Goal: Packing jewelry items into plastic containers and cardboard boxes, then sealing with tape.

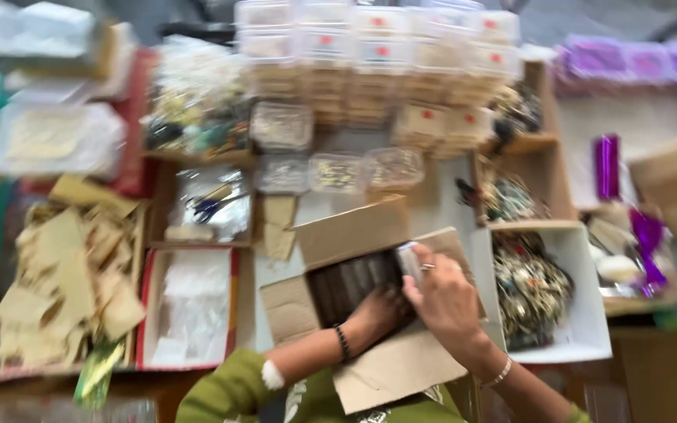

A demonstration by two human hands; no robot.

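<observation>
An open cardboard box (354,235) with raised flaps sits in front of me, its inside dark and ribbed. My left hand (378,309) reaches down into the box, fingers hidden among the dark contents. My right hand (444,294) rests on the box's right edge and pinches a small pale packet (409,258) at its rim. A dark bead bracelet circles my left wrist, a light bangle my right. The whole picture is motion-blurred.
A white box of mixed jewellery (530,290) stands right of my hands. A red-rimmed tray of clear bags (190,305) and a pile of tan paper envelopes (72,282) lie left. Stacked clear plastic containers (378,55) fill the back. Purple packets (628,59) are far right.
</observation>
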